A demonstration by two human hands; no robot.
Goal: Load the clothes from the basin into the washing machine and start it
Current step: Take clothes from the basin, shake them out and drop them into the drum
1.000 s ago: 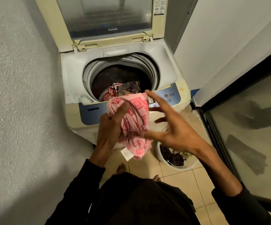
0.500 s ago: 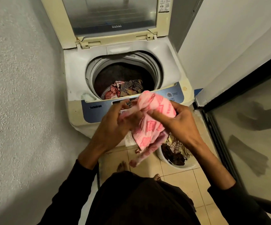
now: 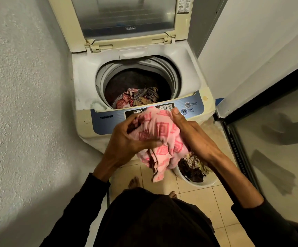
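Closest to us, between our two hands and above the tiled floor [image 3: 194, 195], hangs a pink garment [image 3: 159, 139] with a red square pattern. Our left hand [image 3: 126, 141] curls its fingers round the bunched cloth on one side, and our right hand [image 3: 192, 134] has its grip pressed on the other side, thumb up against the top fold. The cloth looks soft, knitted and limp, and its tail dangles low. We judge it best to gather that loose end before lifting, so nothing snags on the machine's rim. Just below and to the right, the white round basin [image 3: 198, 183] sits on the floor, with dark and checked clothes [image 3: 192, 168] left in it. Farther on stands the washing machine [image 3: 84, 122], hard yellowed plastic with a blue control panel [image 3: 109, 123], its lid [image 3: 126, 15] propped upright. Down in the round drum [image 3: 137, 82] lie crumpled patterned pieces, so we should drop ours loosely on top.
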